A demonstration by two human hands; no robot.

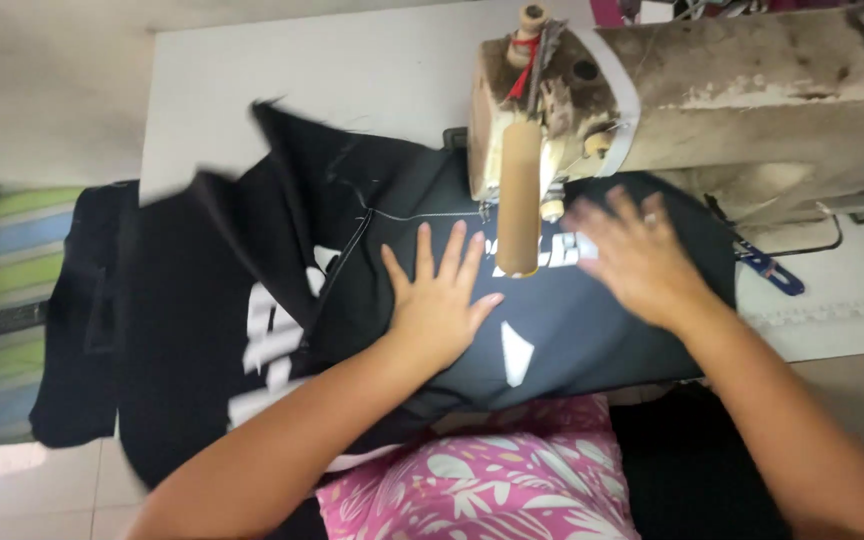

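Both our hands lie open and flat, left hand and right hand, pinning the black printed cotton garment smooth under the worn beige sewing machine.

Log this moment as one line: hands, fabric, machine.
left hand: flat on black garment | right hand: flat on garment, blurred | sewing machine: head over fabric | table: white
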